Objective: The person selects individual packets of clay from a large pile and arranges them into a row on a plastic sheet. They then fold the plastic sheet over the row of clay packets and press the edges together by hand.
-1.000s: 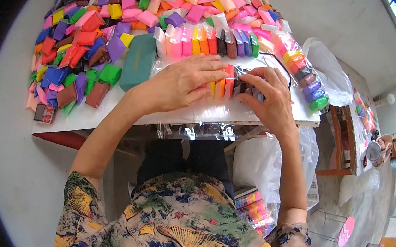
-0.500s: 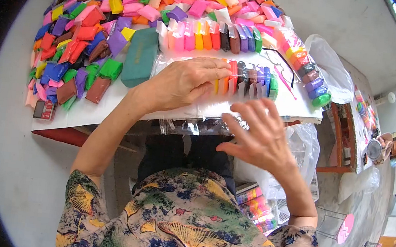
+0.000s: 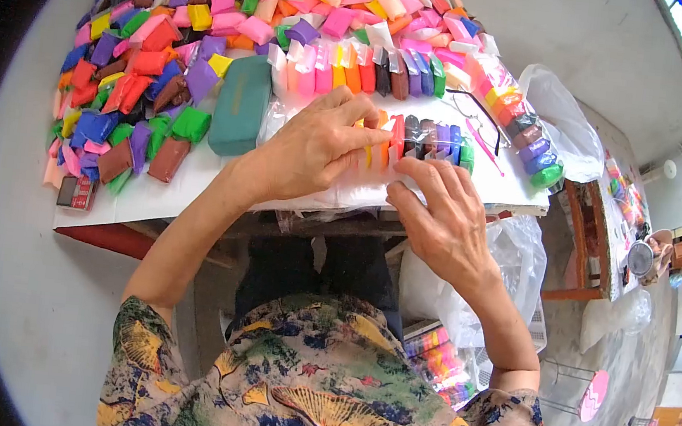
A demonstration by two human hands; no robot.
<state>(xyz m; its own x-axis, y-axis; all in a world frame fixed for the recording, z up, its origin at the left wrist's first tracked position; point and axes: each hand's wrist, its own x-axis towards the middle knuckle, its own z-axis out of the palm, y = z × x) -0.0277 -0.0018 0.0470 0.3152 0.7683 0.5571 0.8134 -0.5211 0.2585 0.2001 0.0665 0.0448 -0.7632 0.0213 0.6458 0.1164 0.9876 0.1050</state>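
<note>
Near the tabletop's (image 3: 186,188) front edge, the left hand (image 3: 314,148) pinches a film-wrapped row of small coloured clay blocks (image 3: 440,140); the right hand (image 3: 440,215) rests flat on its film. Likely soft, slippery: grip the ends.

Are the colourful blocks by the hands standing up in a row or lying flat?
Standing up: the blocks sit on edge, side by side in one row, the left hand on its end.

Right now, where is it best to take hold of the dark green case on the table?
Grip the dark green case across its narrow width near the close end, from above: it lies flat, and clay packets crowd its far end and left side.
</note>
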